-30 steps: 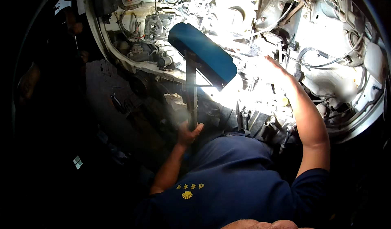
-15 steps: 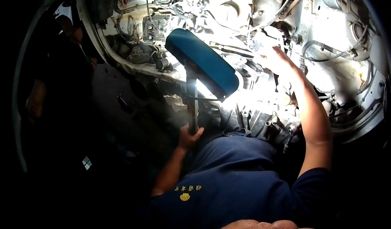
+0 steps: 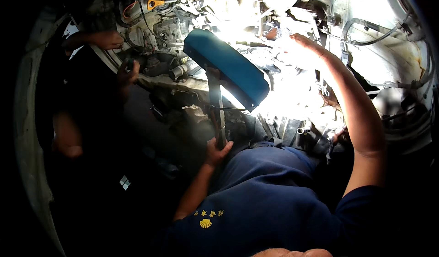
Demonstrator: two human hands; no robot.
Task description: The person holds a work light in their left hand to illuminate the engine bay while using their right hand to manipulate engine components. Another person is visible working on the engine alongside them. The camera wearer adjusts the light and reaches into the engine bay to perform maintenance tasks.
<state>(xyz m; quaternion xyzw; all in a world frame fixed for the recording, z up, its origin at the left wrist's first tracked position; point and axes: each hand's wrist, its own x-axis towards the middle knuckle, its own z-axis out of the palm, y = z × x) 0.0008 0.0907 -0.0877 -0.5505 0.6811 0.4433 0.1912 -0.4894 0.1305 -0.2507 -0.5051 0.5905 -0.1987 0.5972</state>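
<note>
My left hand (image 3: 218,152) is closed round the lower end of the long handle of a work light (image 3: 226,67) with a teal housing. The lamp is tilted, its far side throwing glare over the engine bay (image 3: 183,26). My right hand (image 3: 299,49) reaches into the brightly lit engine parts right of the lamp. Glare washes out its fingers, so I cannot make out what they touch or hold. Near it, a dark reddish-brown part (image 3: 273,33) shows among hoses and metal pieces.
At the left, another person's hands (image 3: 107,40) are over the bay's edge. A yellow ring handle (image 3: 155,3) stands at the back left. A black hose (image 3: 366,42) curves along the right side. A socket-like metal tube (image 3: 300,131) lies with other tools along the front edge.
The engine bay has shifted in the view. My right hand has moved slightly up and left among the parts. The other person's hands have come further over the edge. My left hand keeps its hold.
</note>
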